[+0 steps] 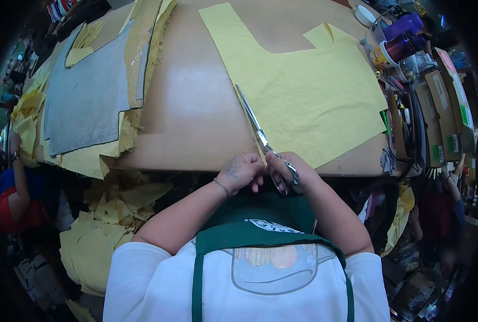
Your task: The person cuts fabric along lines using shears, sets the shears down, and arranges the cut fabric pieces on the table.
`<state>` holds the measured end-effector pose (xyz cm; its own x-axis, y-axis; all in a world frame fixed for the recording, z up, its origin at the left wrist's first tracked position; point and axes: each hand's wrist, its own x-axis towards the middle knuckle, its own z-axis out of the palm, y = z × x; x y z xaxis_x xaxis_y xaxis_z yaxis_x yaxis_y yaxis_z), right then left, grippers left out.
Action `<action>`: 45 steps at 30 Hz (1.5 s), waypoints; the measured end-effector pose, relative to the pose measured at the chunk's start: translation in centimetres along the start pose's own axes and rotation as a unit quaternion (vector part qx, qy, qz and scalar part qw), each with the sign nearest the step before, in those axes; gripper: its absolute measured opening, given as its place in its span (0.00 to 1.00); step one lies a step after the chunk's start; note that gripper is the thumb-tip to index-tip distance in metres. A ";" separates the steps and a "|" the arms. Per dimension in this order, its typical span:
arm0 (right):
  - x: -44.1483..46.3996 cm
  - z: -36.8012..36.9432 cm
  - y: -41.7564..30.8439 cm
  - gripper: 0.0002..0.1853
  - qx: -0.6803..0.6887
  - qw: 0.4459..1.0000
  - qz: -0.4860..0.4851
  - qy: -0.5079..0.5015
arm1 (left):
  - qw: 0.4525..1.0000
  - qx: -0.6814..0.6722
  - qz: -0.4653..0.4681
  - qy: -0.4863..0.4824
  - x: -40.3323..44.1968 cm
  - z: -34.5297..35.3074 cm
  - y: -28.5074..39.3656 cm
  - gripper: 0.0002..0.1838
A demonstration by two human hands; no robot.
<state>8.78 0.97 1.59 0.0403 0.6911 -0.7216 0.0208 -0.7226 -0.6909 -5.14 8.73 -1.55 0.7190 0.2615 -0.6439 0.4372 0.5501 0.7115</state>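
A large yellow cloth piece [308, 80] lies flat on the table, with a cutout along its far side and a small folded flap at the far right. My right hand [292, 167] is closed around the handles of a pair of scissors [256, 126]. Their long blades point away from me along the cloth's left edge and look nearly together. Close by on the left, my left hand [240, 172] has its fingers pinched at the near end of a narrow yellow strip [261, 152] beside the blades. The fingertips are partly hidden.
On the brown table [185, 107], a grey pattern board [91, 102] lies over stacked yellow cloth at left. Cups [405, 45] and cardboard boxes [437, 107] crowd the right edge. Yellow scraps [96, 241] hang below left. Other people [16, 193] are at both sides.
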 end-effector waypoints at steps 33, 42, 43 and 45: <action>4.1 -0.3 -2.4 0.34 -0.026 0.999 -0.007 0.018 | 1.000 0.003 -0.017 -0.023 -0.4 -0.1 0.8 0.09; 5.2 -0.9 -4.1 0.33 -0.079 0.996 0.002 0.028 | 1.000 -0.009 -0.015 -0.016 -0.3 -0.1 0.5 0.07; 5.1 -0.9 -4.3 0.33 -0.089 0.996 -0.003 0.030 | 1.000 -0.015 -0.014 -0.017 -0.3 -0.1 0.5 0.06; 5.1 -0.7 -4.4 0.33 -0.100 0.994 -0.011 0.032 | 1.000 -0.012 -0.014 -0.016 -0.3 -0.1 0.4 0.06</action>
<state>9.59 7.67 0.99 0.1010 0.7090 -0.6979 0.2213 -0.7000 -0.6790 -5.25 8.98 -1.05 0.7244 0.2198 -0.6534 0.4441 0.5763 0.6861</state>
